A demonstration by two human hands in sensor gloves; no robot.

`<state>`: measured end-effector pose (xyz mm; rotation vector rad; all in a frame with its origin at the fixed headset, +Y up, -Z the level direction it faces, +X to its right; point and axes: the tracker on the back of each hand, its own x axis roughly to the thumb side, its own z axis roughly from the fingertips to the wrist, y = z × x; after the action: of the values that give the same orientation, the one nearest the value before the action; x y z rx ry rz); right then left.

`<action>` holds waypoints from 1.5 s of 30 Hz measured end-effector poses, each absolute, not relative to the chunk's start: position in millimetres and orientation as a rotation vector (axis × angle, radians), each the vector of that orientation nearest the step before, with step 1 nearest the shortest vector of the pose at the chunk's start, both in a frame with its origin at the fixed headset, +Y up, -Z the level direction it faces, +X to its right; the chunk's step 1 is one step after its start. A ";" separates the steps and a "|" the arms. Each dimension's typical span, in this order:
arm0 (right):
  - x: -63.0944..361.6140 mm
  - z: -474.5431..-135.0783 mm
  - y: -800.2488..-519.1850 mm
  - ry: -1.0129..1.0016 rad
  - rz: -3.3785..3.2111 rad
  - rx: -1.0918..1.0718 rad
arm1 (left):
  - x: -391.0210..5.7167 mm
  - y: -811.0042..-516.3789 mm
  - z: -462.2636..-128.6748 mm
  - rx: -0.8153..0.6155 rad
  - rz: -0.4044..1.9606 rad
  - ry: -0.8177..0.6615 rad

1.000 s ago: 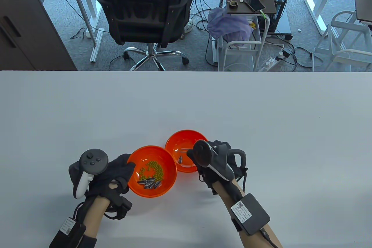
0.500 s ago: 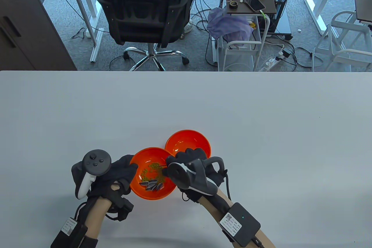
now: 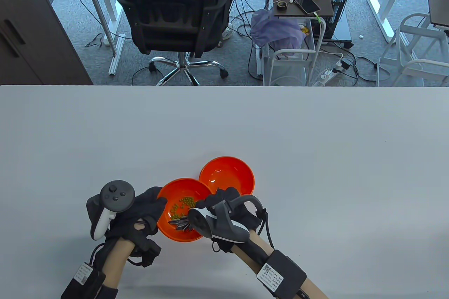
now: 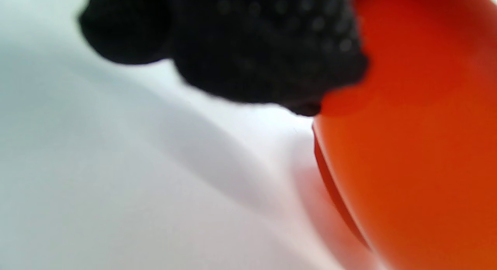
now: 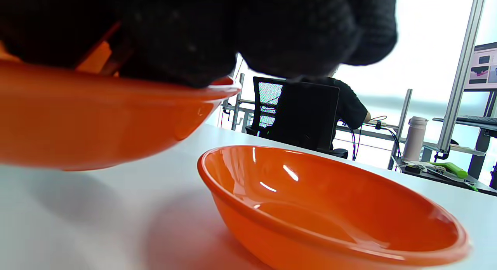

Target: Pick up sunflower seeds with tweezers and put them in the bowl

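Looks like plenty's left: sunflower seeds [image 3: 179, 223] are still sitting in the near bowl [image 3: 168, 232], left hand [image 3: 135, 213] is gripping its rim, right hand [image 3: 224, 213] is hovering there, can't tell its grip.

Beside the black knitted cloth fingers [image 5: 271, 33], the round orange plastic bowl [image 5: 349, 239] looked smooth and glossy, resting on a matt white table [image 3: 315, 158].

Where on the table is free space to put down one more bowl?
Bare table lies right of the far bowl, and all behind both bowls. It is crowded at the near bowl: left hand on its rim, right hand over it.
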<state>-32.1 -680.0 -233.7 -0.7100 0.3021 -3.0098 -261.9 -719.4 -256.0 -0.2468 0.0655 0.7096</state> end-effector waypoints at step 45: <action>46.2 -290.2 -694.6 0.282 -3.143 -0.185 | -267.2 -719.8 -257.1 -0.263 0.692 0.099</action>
<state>46.2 -694.6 -290.2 -0.1847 0.2817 -3.1429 -267.2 -719.8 -257.1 -0.2625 0.0987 0.6915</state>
